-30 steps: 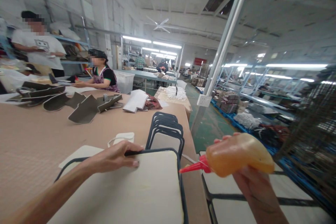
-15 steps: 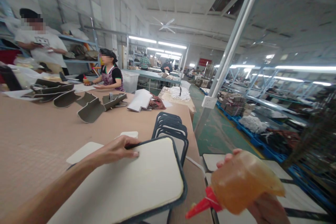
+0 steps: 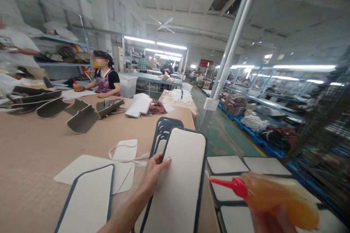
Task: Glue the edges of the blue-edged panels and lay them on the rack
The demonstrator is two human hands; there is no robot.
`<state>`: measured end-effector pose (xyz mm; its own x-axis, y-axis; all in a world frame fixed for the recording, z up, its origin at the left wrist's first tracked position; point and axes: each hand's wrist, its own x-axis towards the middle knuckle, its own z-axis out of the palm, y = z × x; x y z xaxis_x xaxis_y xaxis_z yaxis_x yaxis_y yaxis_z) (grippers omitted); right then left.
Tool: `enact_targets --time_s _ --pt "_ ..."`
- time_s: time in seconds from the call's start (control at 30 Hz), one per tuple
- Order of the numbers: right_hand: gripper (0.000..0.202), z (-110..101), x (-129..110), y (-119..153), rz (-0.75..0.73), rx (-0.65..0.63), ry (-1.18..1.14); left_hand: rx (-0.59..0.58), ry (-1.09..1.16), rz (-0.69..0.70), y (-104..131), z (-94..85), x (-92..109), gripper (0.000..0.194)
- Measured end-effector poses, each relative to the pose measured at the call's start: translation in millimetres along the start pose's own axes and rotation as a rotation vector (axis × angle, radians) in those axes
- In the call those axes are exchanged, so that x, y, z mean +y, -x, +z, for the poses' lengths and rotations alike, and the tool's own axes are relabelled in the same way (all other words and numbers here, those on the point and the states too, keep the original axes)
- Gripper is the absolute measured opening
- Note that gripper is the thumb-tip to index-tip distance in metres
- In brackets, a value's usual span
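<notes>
My left hand [image 3: 153, 174] grips the left edge of a long cream panel [image 3: 183, 174] with a dark border, thumb on its face. The panel is tilted up over the table edge. In my right hand [image 3: 270, 218] is a squeeze bottle [image 3: 281, 200] of amber liquid, its red nozzle pointing left toward the panel's right edge. Only part of the right-hand fingers shows below the bottle. Behind the held panel stands a row of dark-edged panels [image 3: 166, 123]. Another bordered panel [image 3: 87, 200] lies to the left, by loose cream sheets [image 3: 82, 169] and a pale strip [image 3: 123, 158].
Several dark-edged panels [image 3: 226, 164] lie at the right, beside the table [image 3: 35, 145]. Curved grey-brown pieces [image 3: 83, 119] and white sheets [image 3: 138, 105] rest farther back. A metal post [image 3: 232, 40] rises at the table's right. A co-worker [image 3: 105, 80] sits across the table.
My left hand has swung the panel to the right and turned it more lengthwise. The bottle has moved right, its nozzle now nearly level. The view has shifted right, showing the panel and sheets at left.
</notes>
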<state>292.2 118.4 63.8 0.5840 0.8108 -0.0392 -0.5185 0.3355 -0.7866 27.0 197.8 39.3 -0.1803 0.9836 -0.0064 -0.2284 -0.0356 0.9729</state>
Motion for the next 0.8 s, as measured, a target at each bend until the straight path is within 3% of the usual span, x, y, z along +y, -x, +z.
enact_targets --time_s 0.17,0.37,0.43,0.5,0.57,0.6,0.67,0.8 --pt "0.060 0 -5 0 -0.296 -0.048 0.045 -0.072 -0.010 -0.096 2 35.6 -14 0.038" --pt "0.063 -4 -7 -7 -0.458 -0.187 0.216 -0.210 -0.066 -0.137 -6 58.9 -14 0.038" --pt "0.070 -16 1 0 -0.435 -0.177 0.249 -0.226 -0.069 -0.159 -13 66.1 -14 0.039" --pt "0.069 -30 15 15 -0.305 -0.147 0.201 -0.237 -0.089 -0.153 -21 74.2 -17 0.040" --pt "0.056 -43 29 33 -0.137 -0.124 0.072 -0.258 -0.129 -0.132 -30 83.5 -23 0.041" --pt "0.051 -49 34 41 -0.154 -0.082 0.051 -0.267 -0.151 -0.132 -34 88.7 -27 0.042" --pt "0.059 -63 34 54 -0.257 0.085 0.002 -0.293 -0.177 -0.167 -42 99.9 -37 0.044" --pt "0.055 -110 -13 73 -0.443 0.575 -0.143 -0.388 -0.200 -0.227 -46 122.6 -58 0.043"
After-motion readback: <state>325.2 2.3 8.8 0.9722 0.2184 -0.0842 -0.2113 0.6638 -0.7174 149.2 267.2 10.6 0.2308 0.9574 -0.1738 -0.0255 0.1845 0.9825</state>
